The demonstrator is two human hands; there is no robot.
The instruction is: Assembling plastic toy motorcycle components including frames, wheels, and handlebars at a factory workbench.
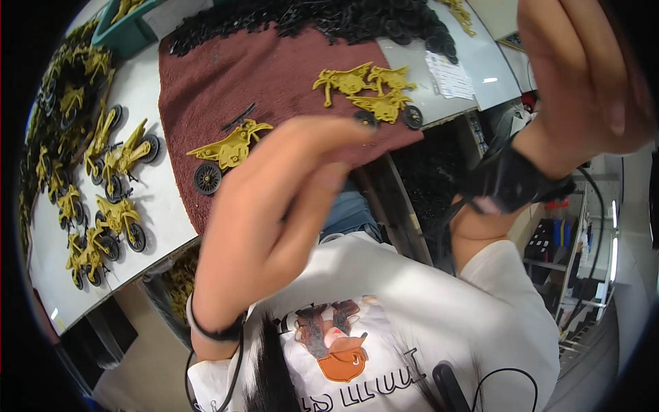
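My white, smooth-topped table (168,196) is the largest thing here, and the dark red, towel-like cloth (206,89) covers a good part of it. Along the cloth's far edge spreads a heap of small black plastic parts (309,24); the teal plastic bin (134,34) stands by its far left corner. Left of the cloth, yellow plastic toy motorcycles with black wheels (127,158) stand and lean in a loose group. A printed white paper sheet (449,75) lies right of the cloth.

My left hand (268,213), blurred, is over the near side of the cloth, thumb and fingers loosely curved with a gap between them. My right hand (583,82), also blurred, is raised well to the right of the cloth; I cannot tell whether its fingers are apart or closed.

Nearest my left hand, on the left part of the cloth, lies a single yellow toy motorcycle with black handlebars (230,147), its right end partly behind my hand; I cannot tell if they touch. Yellow plastic motorcycle bodies (347,80) lie toward the cloth's right edge. Smallest is the spoked black wheel (207,178) at the single motorcycle's left end.
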